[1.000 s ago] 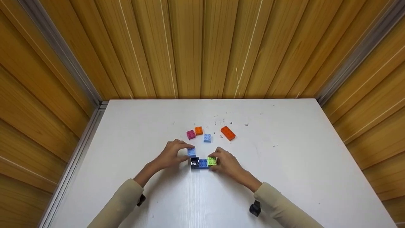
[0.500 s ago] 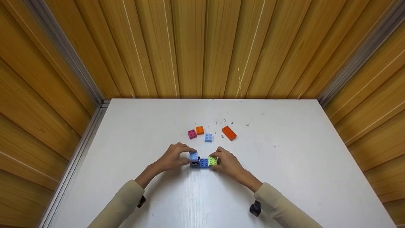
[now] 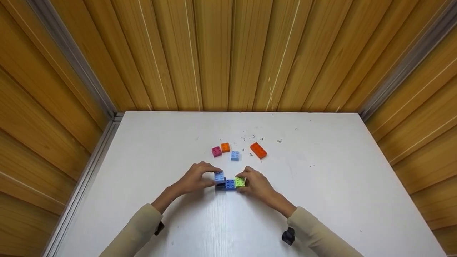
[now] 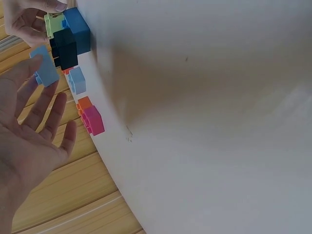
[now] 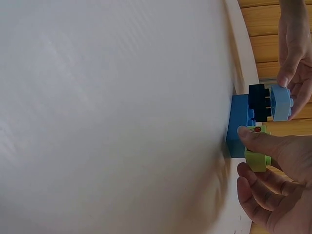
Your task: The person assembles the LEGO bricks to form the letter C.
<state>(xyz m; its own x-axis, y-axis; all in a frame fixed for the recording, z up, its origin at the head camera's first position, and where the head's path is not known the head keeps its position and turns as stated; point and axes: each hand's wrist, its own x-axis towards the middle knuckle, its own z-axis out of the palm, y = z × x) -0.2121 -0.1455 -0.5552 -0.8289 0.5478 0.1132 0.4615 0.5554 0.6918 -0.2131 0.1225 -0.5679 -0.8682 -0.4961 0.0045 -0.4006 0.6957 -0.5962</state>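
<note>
Pinching thumb-to-finger, left hand (image 3: pixel 195 177) holds a square pale-blue brick (image 3: pixel 219 177), studs up, just over the black brick (image 5: pixel 257 103) on the left end of a long mid-blue brick (image 3: pixel 230 184), right hand (image 3: pixel 257 184) clamped on the lime-green brick (image 3: pixel 240 181) at right, pink brick (image 3: pixel 216 151) lying far.

Stack (image 3: pixel 230 184) btwn L hand (image 3: pixel 194 177) & R hand (image 3: pixel 257 184), bricks (image 3: pixel 235 155) behind

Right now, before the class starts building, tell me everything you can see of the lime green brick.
The lime green brick looks like plastic, squarish from above, with four round studs and a reddish spot on one side. It sits studs up on the right end of the blue brick. The right hand grips it between thumb and fingers.
</note>
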